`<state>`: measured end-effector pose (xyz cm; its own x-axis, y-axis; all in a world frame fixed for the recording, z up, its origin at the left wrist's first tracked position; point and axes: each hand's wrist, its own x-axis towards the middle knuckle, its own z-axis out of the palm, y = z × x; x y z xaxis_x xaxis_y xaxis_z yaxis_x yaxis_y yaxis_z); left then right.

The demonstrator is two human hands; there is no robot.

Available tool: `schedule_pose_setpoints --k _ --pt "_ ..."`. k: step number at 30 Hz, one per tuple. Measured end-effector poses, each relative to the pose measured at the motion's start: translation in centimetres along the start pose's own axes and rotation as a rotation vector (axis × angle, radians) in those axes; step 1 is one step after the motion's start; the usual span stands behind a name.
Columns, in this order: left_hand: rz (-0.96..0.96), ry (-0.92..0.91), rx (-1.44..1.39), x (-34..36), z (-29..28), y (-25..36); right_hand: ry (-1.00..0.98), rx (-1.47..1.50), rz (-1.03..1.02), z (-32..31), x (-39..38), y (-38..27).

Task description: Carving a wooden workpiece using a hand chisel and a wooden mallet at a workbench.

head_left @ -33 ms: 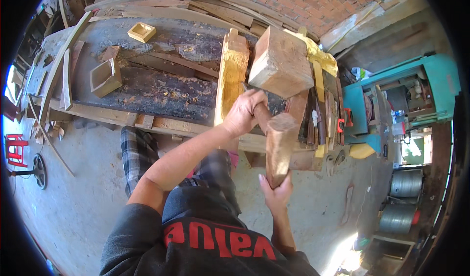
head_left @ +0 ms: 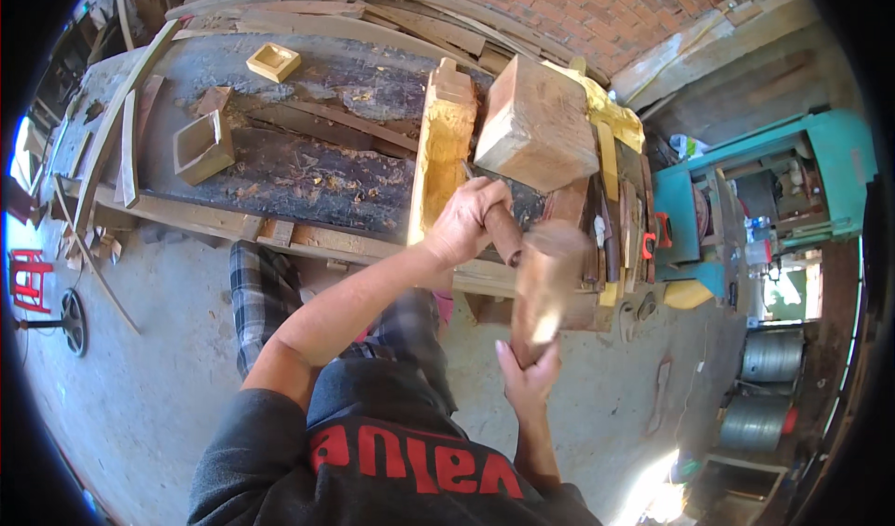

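My left hand (head_left: 469,220) is wrapped around the wooden handle of a chisel (head_left: 504,234). Its metal end reaches toward the right side of a long, hollowed yellow wood piece (head_left: 442,120); whether the tip touches is hard to see. In my right hand (head_left: 530,377) is a round wooden mallet (head_left: 539,293), gripped at its lower end and blurred by motion. The mallet's head is just right of the chisel handle's butt, with a slight gap visible. A large squared wooden block (head_left: 536,125) sits right of the yellow piece.
The dark, worn workbench (head_left: 317,176) carries two small hollowed wooden boxes, a yellow one (head_left: 273,62) and a brownish one (head_left: 203,149). Several tools lie along its right end, near a tape measure (head_left: 663,229). A teal machine (head_left: 681,214) stands beyond. Long planks (head_left: 326,24) line the back.
The mallet has shifted slightly to the right, away from the chisel handle's end, and my right hand moved with it. My left hand and the chisel stay nearly in place.
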<state>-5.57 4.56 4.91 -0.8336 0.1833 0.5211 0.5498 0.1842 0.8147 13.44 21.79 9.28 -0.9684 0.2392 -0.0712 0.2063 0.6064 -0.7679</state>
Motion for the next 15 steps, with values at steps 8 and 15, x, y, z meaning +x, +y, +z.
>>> schedule_pose_setpoints --k 8,15 --pt "-0.037 0.071 -0.102 0.1 -0.4 0.4 0.109 0.093 -0.369 0.8 0.1 1.6" --pt "0.016 0.007 -0.052 -0.8 -0.1 -1.1 0.039 -0.335 -0.633 0.4 0.1 7.9"
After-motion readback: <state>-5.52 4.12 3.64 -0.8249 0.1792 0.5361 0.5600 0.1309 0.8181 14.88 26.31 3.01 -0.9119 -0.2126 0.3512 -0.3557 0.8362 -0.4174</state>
